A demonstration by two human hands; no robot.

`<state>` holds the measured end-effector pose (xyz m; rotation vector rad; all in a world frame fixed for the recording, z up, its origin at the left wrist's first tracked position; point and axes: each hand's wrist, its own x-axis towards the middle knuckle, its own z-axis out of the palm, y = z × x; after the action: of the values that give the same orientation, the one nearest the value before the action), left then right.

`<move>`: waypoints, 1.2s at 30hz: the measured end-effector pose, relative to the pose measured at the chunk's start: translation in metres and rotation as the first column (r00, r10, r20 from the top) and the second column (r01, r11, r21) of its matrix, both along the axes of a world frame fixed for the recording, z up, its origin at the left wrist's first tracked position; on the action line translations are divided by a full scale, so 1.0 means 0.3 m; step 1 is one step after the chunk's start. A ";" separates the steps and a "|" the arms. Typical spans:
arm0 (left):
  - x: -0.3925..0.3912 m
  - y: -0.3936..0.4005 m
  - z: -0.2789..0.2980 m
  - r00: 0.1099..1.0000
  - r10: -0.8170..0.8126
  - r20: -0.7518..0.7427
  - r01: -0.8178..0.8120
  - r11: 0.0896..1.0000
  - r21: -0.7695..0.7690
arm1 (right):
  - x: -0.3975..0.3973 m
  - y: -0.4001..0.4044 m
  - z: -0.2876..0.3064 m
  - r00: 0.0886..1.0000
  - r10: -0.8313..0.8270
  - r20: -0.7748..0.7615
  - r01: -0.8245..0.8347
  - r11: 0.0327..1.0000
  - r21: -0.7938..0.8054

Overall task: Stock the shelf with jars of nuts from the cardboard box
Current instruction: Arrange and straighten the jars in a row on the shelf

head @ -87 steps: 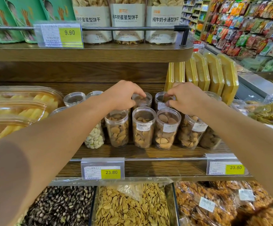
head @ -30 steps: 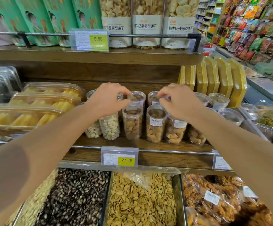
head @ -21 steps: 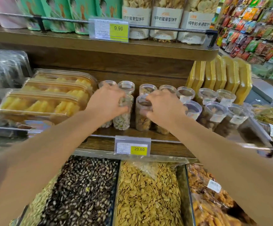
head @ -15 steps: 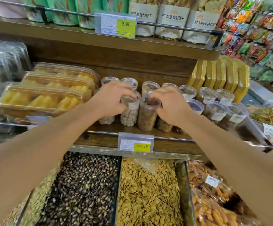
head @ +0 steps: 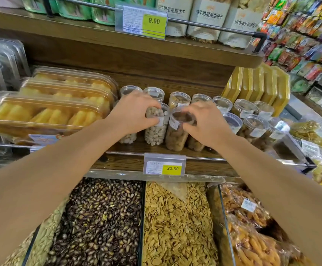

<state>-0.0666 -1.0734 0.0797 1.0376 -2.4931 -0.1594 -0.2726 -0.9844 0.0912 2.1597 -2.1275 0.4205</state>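
Several clear plastic jars of nuts stand in rows on the wooden middle shelf point(head: 194, 163). My left hand point(head: 134, 112) grips the top of a jar of pale pistachios point(head: 155, 131) in the front row. My right hand point(head: 206, 123) grips the rim of the neighbouring jar of brown nuts point(head: 176, 134), which leans a little to the left against the pistachio jar. More jars point(head: 252, 125) stand to the right and behind. No cardboard box is in view.
Clear trays of yellow snacks point(head: 47, 114) crowd the shelf's left side; yellow packs point(head: 256, 85) stand at the right. A metal rail with a 23.80 price tag point(head: 164, 164) fronts the shelf. Open bins of seeds point(head: 175, 223) lie below. An upper shelf point(head: 175, 48) overhangs.
Both hands moved left along the shelf, from the jars in the middle rows to the two front jars near the yellow snack trays. The view shifted left and down.
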 end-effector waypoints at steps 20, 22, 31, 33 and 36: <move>0.012 0.044 0.003 0.998 0.064 0.009 -0.063 0.997 -0.051 | 0.018 -0.012 0.016 0.990 0.143 0.004 -0.143 0.989 0.042; 0.015 0.032 0.029 0.997 0.073 0.011 -0.073 0.996 -0.049 | 0.011 -0.024 0.033 0.987 0.156 0.033 -0.157 0.987 0.032; -0.055 -0.134 0.117 0.977 0.201 0.063 -0.205 0.977 0.054 | -0.107 -0.212 0.100 1.000 0.024 0.018 -0.025 0.999 0.041; -0.087 -0.174 0.116 0.976 0.185 0.115 -0.192 0.980 0.057 | -0.123 -0.238 0.090 1.000 0.018 0.009 -0.018 0.996 0.091; -0.122 -0.216 0.107 0.962 0.151 0.227 -0.171 0.982 0.075 | -0.139 -0.267 0.062 1.000 0.024 0.008 -0.025 0.990 0.139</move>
<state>-0.1031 -1.1383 0.1118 1.3593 -2.6017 -0.1186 -0.3143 -1.0643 0.1097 2.2620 -2.1975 0.2895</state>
